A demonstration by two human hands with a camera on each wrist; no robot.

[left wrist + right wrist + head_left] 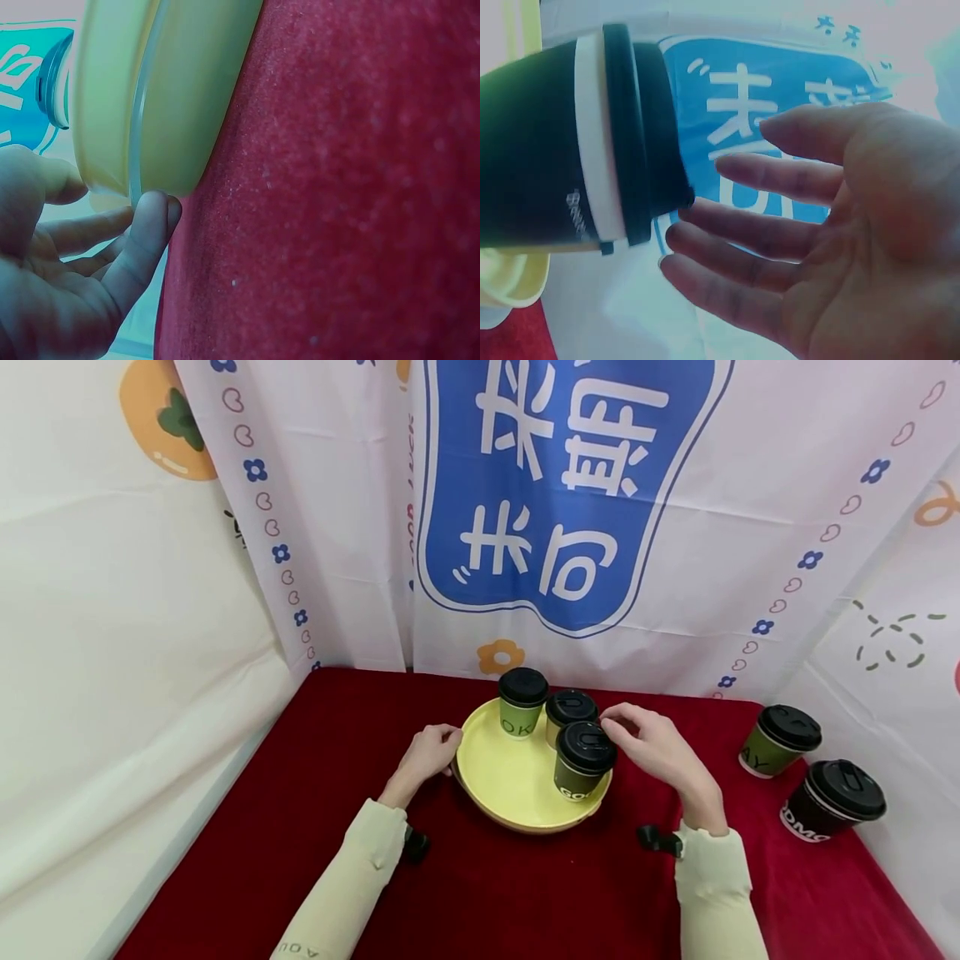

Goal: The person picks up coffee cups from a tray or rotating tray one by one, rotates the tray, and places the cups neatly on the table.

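A round yellow tray (491, 781) rests on the red cloth with three lidded paper cups on it. The light green cup (521, 717) stands at the back, a black-lidded cup (572, 706) beside it is partly hidden, and a dark green cup (577, 770) is in front. My left hand (432, 752) holds the tray's left edge, thumb at the rim (90, 176) and fingers against the outer side. My right hand (656, 750) hovers by the cups' lids, fingers spread and holding nothing. In the right wrist view its fingertips are close to a lid (634, 142).
At the right side of the table, a green cup (780, 741) and a black cup (831, 802), both lidded, stand on the red cloth (525, 893). Printed white curtains (345, 568) hang behind and along both sides.
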